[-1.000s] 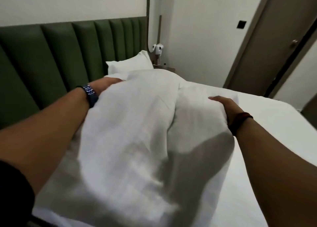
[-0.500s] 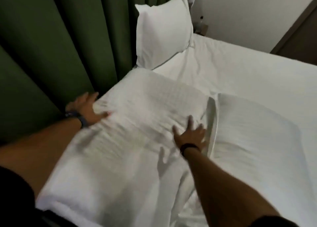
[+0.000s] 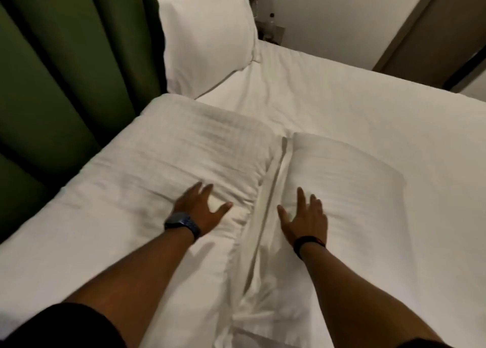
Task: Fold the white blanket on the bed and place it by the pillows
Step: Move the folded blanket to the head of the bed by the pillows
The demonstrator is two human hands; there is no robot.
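The folded white blanket (image 3: 184,147) lies flat on the bed against the green headboard, below an upright white pillow (image 3: 205,37). Its right part (image 3: 342,174) lies beside a crease running down the middle. My left hand (image 3: 202,210) rests flat on the left part, fingers spread, a dark watch on the wrist. On the right part my right hand (image 3: 305,218) presses palm down with its fingers apart and a dark band on the wrist. Neither hand grips the cloth.
The white bed sheet (image 3: 368,105) stretches to the right and back. The padded green headboard (image 3: 65,71) runs along the left. A small bedside table (image 3: 273,32) with small items stands behind the pillow, and a brown door (image 3: 434,26) is at the far right.
The blanket, held up a second ago, now lies flat by the pillow. My left hand slid from the headboard edge toward the middle; my right hand moved onto the right part.
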